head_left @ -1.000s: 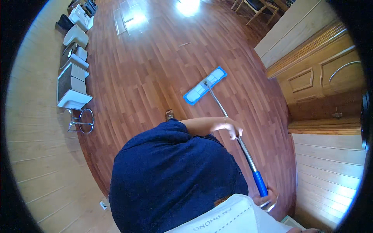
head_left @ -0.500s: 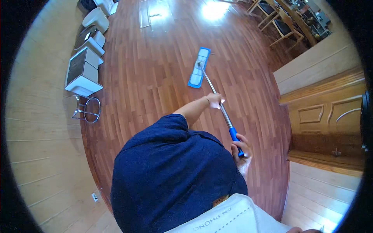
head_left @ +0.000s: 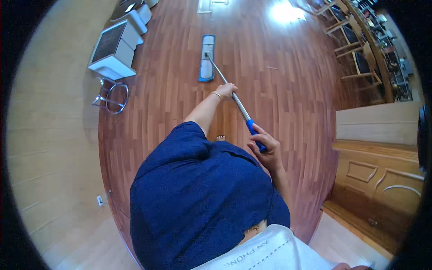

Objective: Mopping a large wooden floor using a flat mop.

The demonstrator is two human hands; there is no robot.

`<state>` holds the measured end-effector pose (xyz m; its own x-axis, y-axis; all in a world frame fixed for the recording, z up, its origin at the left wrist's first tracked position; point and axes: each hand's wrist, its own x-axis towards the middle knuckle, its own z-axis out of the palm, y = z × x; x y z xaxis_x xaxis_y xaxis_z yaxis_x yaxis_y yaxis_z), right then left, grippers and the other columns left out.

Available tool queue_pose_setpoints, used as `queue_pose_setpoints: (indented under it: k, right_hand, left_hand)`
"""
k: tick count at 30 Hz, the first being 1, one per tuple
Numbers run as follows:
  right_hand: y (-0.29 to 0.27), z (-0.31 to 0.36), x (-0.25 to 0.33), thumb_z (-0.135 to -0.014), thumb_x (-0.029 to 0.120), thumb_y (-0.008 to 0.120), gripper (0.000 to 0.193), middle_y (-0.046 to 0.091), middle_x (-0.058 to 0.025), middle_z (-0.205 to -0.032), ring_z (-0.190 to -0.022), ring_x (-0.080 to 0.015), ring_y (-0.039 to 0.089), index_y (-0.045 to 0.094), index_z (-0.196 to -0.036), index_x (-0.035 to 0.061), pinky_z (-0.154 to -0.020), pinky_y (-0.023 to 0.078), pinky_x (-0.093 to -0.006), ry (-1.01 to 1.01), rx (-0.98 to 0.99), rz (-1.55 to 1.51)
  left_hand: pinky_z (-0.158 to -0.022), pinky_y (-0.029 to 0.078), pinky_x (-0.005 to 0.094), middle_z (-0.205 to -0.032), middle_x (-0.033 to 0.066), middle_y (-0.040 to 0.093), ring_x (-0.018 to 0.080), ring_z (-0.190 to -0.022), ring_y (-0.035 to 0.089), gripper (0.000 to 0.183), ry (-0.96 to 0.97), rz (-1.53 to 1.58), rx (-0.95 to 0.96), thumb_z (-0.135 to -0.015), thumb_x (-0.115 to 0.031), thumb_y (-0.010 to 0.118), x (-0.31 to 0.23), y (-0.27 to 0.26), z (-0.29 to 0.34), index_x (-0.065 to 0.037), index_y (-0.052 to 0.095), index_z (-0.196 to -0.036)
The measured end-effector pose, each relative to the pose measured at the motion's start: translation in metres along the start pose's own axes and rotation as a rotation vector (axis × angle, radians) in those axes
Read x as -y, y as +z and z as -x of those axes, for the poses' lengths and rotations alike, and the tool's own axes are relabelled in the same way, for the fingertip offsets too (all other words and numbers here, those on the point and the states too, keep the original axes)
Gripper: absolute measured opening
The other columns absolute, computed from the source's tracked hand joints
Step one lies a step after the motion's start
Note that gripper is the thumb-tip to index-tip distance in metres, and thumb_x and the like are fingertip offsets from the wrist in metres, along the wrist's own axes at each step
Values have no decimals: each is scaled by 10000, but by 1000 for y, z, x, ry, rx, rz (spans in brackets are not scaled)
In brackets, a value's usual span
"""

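Blue grip (head_left: pixel 251 126), silver pole (head_left: pixel 241 108); mop pad (head_left: pixel 206 69) apparently white, blue-edged.

a stretch of the mop pole (head_left: pixel 241 108) is covered by the left fingers (head_left: pixel 230 87), and part of the blue grip (head_left: pixel 251 125) is hidden by the right fingers (head_left: pixel 264 138). most of a foot (head_left: pixel 220 138) is concealed by the dark blue shirt (head_left: pixel 202 193). the white cloth (head_left: pixel 270 245) is cut off by the lower edge, the wooden door (head_left: pixel 355 180) by the dark rim. the small things (head_left: pixel 402 67) on the tabletop (head_left: pixel 377 58) are too small to be told apart, and a thin scrap (head_left: pixel 272 68) on the floor (head_left: pixel 297 121) cannot be identified.
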<state>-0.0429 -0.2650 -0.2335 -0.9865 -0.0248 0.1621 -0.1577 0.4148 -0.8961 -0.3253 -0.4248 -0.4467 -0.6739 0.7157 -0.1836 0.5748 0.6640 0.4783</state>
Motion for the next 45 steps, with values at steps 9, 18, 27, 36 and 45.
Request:
queue_pose_setpoints:
  k: [9,18,27,36,45]
  right_hand:
    - [47,-39,12,-764,153,735,159,647,-105,-1193,-930,-268,687,697,-915,118,-786,551,-338,-140,279,41]
    - [35,-26,57,-711,97,752,132,679,-156,-1100,-859,-278,697,684,-822,78,-717,547,-347,-436,538,111]
    - [32,-15,80,-695,206,719,180,709,-90,-984,-983,-274,637,665,-819,88,-892,447,-438,-559,656,-280]
    - [6,34,71,-722,66,645,94,696,-119,-961,-1076,-346,618,634,-807,27,-948,460,-444,-353,722,-381]
    - [-100,116,98,-715,52,669,62,703,-109,-957,-1081,-307,636,622,-756,55,-820,478,-409,-298,478,-127]
  left_hand:
    - [-766,491,446,-945,96,638,325,-976,602,118,-333,18,-202,-722,-188,685,77,-13,127,-134,631,-812]
    - [-695,445,463,-765,167,571,359,-778,552,262,-389,142,-581,-786,-273,666,31,16,241,-60,546,-693]
    - [-668,396,431,-673,150,516,351,-703,521,282,-415,61,-831,-733,-171,712,-50,45,324,-56,464,-662]
    - [-649,421,451,-663,162,530,379,-697,541,246,-413,38,-717,-719,-117,695,-77,75,344,-51,470,-643]
    - [-647,464,499,-759,152,616,373,-798,604,207,-297,128,-408,-732,-257,662,-174,78,275,-82,562,-684]
